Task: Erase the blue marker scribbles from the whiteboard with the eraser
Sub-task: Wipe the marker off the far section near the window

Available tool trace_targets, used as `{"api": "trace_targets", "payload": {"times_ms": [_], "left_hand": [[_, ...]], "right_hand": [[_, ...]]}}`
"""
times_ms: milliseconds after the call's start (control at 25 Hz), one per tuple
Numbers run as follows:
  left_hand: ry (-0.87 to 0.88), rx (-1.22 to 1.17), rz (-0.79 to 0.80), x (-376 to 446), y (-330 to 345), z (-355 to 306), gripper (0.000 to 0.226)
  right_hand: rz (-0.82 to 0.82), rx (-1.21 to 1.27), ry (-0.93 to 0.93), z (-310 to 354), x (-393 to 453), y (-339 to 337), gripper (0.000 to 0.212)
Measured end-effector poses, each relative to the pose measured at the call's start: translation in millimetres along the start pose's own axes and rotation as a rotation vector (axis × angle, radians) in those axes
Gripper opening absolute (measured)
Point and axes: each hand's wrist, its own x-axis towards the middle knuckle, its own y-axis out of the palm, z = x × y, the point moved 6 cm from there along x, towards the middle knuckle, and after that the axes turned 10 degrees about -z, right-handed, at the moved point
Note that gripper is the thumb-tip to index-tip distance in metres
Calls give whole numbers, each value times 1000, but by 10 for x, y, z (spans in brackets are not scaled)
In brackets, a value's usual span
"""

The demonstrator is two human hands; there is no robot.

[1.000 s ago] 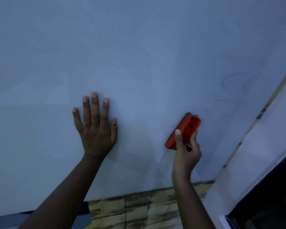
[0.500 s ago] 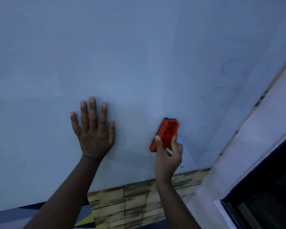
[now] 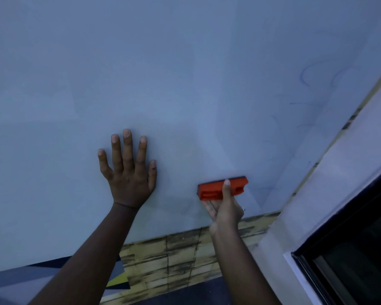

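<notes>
The whiteboard (image 3: 185, 73) bore faint blue scribbles (image 3: 304, 75) at right, a flat left hand (image 3: 130, 179), and an orange eraser (image 3: 213, 190) pressed against it.

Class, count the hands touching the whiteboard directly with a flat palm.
1: the left hand lies flat on the whiteboard, left of the eraser. The right hand grips that eraser instead.

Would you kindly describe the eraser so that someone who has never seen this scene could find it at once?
Start at the large pale whiteboard that fills most of the view, then drop to its lower edge, right of centre. There the right hand grips a small orange plastic block eraser lying level against the board. It is the only bright orange thing; the left hand beside it lies flat and holds nothing.
</notes>
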Motion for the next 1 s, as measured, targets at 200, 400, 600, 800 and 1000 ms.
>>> {"api": "trace_targets", "payload": {"times_ms": [200, 400, 600, 800, 1000], "left_hand": [[10, -7, -8, -70, 9, -21, 71], [20, 1, -9, -135, 8, -42, 72], [50, 10, -1, -224, 29, -51, 72], [71, 0, 3, -319, 25, -63, 72], [59, 2, 21, -454, 36, -81, 71]], "right_hand": [[76, -44, -135, 249, -310, 139, 37], [-7, -153, 188, -767, 52, -249, 50], [31, -158, 502, -1593, 321, -594, 62], [41, -123, 447, -1279, 396, -533, 60], [-48, -33, 29, -30, 426, -319, 44]]}}
